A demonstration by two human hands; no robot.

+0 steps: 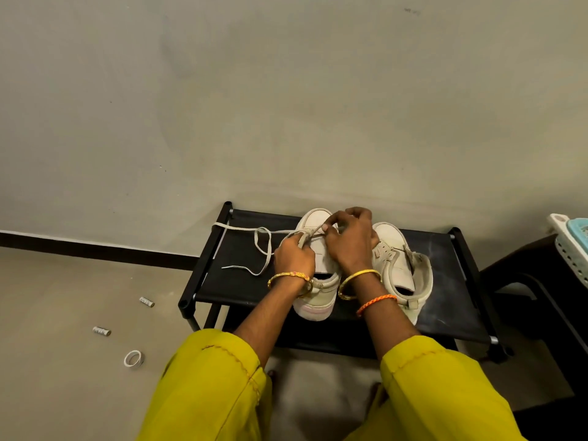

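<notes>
Two off-white sneakers stand side by side on a low black rack [445, 300]. Both of my hands work over the left sneaker [318, 300]. My left hand [292, 256] pinches the pale shoelace [261, 246] near the shoe's eyelets. My right hand [348, 241] pinches the same lace a little farther toward the toe. The lace's free length trails in loops over the rack to the left. Beside my right wrist, the right sneaker [397, 259] stands untouched, with no lace visible on it.
A grey wall rises just behind the rack. On the floor to the left lie two small batteries [147, 301] [101, 331] and a roll of white tape [133, 358]. A dark chair [534, 281] and a pale plastic basket [572, 249] stand at the right.
</notes>
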